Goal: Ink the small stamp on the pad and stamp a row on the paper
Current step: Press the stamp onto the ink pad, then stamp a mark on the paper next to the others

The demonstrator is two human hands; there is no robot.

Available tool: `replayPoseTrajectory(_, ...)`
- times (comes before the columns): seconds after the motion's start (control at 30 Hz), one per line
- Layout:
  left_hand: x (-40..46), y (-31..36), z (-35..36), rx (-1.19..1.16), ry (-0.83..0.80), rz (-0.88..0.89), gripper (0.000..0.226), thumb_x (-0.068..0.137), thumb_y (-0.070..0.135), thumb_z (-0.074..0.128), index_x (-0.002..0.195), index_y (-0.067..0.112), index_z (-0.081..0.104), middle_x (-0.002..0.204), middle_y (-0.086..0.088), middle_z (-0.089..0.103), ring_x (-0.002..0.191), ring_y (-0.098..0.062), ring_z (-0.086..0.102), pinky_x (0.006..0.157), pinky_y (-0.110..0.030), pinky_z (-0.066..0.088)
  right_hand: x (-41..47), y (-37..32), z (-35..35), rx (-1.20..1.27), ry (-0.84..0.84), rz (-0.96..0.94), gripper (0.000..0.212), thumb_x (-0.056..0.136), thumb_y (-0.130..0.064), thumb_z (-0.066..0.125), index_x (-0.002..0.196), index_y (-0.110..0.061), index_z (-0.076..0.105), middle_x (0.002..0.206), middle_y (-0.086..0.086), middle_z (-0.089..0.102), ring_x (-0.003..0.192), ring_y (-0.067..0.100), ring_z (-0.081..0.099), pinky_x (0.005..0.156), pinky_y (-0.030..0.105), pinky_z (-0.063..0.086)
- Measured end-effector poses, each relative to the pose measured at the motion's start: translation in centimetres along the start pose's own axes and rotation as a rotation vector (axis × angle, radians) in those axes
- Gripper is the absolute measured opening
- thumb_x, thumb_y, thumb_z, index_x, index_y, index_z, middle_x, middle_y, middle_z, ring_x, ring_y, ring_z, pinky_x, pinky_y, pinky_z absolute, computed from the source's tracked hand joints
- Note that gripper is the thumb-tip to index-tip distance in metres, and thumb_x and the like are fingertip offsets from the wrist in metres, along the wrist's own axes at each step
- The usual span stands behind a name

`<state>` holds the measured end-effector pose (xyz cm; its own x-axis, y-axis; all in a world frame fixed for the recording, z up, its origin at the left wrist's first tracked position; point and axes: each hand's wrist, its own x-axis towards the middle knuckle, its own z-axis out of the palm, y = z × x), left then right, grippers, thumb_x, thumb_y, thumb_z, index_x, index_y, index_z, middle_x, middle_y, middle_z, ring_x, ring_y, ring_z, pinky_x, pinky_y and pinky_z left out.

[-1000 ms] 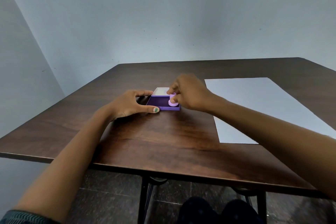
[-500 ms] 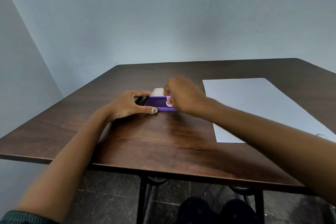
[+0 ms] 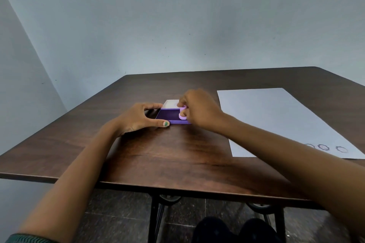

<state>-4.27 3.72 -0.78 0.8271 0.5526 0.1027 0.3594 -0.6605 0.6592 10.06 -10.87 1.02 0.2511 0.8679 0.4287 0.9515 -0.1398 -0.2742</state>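
Observation:
A purple ink pad lies open at the middle of the dark wooden table, its white lid folded back behind it. My right hand pinches a small lilac stamp that rests on the pad's right side. My left hand grips the pad's left edge between thumb and forefinger. A white paper sheet lies to the right, with three round purple stamp marks in a row near its front edge, partly hidden by my right forearm.
The table's front edge runs just above black metal legs and a dark tiled floor. Grey walls stand behind and to the left. Dark-clothed knees show under the table.
The stamp in my right hand has stayed at the pad's right side with small shifts. My left hand has kept its hold on the pad. The view has shifted, revealing the stamp marks on the paper.

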Motion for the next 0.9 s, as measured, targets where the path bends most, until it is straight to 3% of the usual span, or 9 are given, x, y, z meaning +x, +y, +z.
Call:
replayPoseTrajectory(0.1, 0.0, -0.1, -0.1, 0.009, 0.008, -0.021, 0.076, 0.051, 0.062, 0.075, 0.121, 0.041, 0.056, 0.109, 0.034, 0.052, 0.1, 0.013, 0.048, 0.08, -0.006, 0.032, 0.9, 0.9, -1.1, 0.205, -0.047, 0.112, 0.029, 0.071, -0.009, 0.073, 0.098, -0.002, 0.072, 0.104, 0.013, 0.073, 0.091, 0.021, 0.067, 0.068, 0.02, 0.043)
replayPoseTrajectory(0.2, 0.0, -0.1, -0.1, 0.017, 0.011, -0.029, 0.08, 0.052, 0.062, 0.075, 0.125, 0.037, 0.055, 0.111, 0.032, 0.053, 0.106, 0.003, 0.048, 0.085, -0.012, 0.032, 0.9, 1.9, -2.2, 0.517, -0.122, 0.266, 0.027, 0.072, -0.003, 0.074, 0.099, 0.003, 0.071, 0.093, 0.02, 0.071, 0.063, 0.01, 0.065, 0.056, 0.016, 0.051)
replayPoseTrajectory(0.33, 0.0, -0.1, -0.1, 0.022, -0.008, -0.045, 0.084, 0.055, 0.06, 0.074, 0.13, 0.032, 0.051, 0.12, 0.022, 0.052, 0.113, -0.003, 0.046, 0.093, -0.021, 0.032, 0.1, 2.9, -4.0, 1.289, -0.09, 0.574, 0.026, 0.079, 0.008, 0.064, 0.104, 0.015, 0.061, 0.092, 0.022, 0.067, 0.073, 0.021, 0.066, 0.064, 0.023, 0.059)
replayPoseTrajectory(0.43, -0.1, -0.1, 0.0, 0.002, -0.013, -0.039, 0.076, 0.058, 0.059, 0.076, 0.126, 0.035, 0.054, 0.116, 0.027, 0.055, 0.108, 0.005, 0.05, 0.091, -0.018, 0.034, -1.0, 3.8, -5.4, 1.643, -0.188, 0.701, 0.014, 0.084, 0.006, 0.058, 0.096, 0.011, 0.062, 0.078, 0.016, 0.072, 0.069, 0.023, 0.072, 0.062, 0.026, 0.061)
replayPoseTrajectory(0.57, -0.5, 0.1, -0.1, -0.007, -0.023, -0.037, 0.051, 0.057, 0.061, 0.076, 0.105, 0.054, 0.059, 0.099, 0.046, 0.057, 0.095, 0.026, 0.049, 0.077, -0.003, 0.034, -2.5, 4.7, -6.6, 1.741, -0.263, 0.733, 0.019, 0.087, 0.005, 0.052, 0.08, 0.008, 0.069, 0.075, 0.018, 0.075, 0.067, 0.024, 0.074, 0.065, 0.03, 0.061)
replayPoseTrajectory(0.63, -0.5, 0.0, -0.1, -0.039, -0.021, -0.031, 0.056, 0.056, 0.063, 0.076, 0.107, 0.054, 0.058, 0.106, 0.043, 0.056, 0.102, 0.018, 0.051, 0.083, -0.005, 0.034, -3.2, 5.0, -7.2, 1.756, -0.265, 0.725, 0.026, 0.087, 0.004, 0.051, 0.074, 0.008, 0.073, 0.076, 0.018, 0.075, 0.068, 0.025, 0.074, 0.067, 0.03, 0.06)
replayPoseTrajectory(0.77, -0.3, 0.3, -0.1, -0.119, 0.077, -0.042, 0.09, 0.056, 0.067, 0.071, 0.134, 0.03, 0.046, 0.138, 0.012, 0.048, 0.122, -0.006, 0.043, 0.101, -0.026, 0.031, -4.7, 5.4, -8.9, 1.758, -0.21, 0.728, 0.018, 0.087, 0.004, 0.051, 0.086, 0.008, 0.068, 0.078, 0.018, 0.074, 0.069, 0.024, 0.074, 0.069, 0.031, 0.059)
replayPoseTrajectory(0.9, -0.7, 2.9, 0.4, -0.106, 0.143, 0.029, 0.082, 0.062, 0.069, 0.06, 0.136, 0.037, 0.041, 0.144, 0.006, 0.043, 0.129, -0.012, 0.039, 0.098, -0.031, 0.034, -6.3, 6.4, -11.4, 1.705, -0.108, 0.659, 0.014, 0.086, 0.005, 0.052, 0.092, 0.007, 0.065, 0.082, 0.014, 0.074, 0.072, 0.02, 0.074, 0.069, 0.029, 0.061)
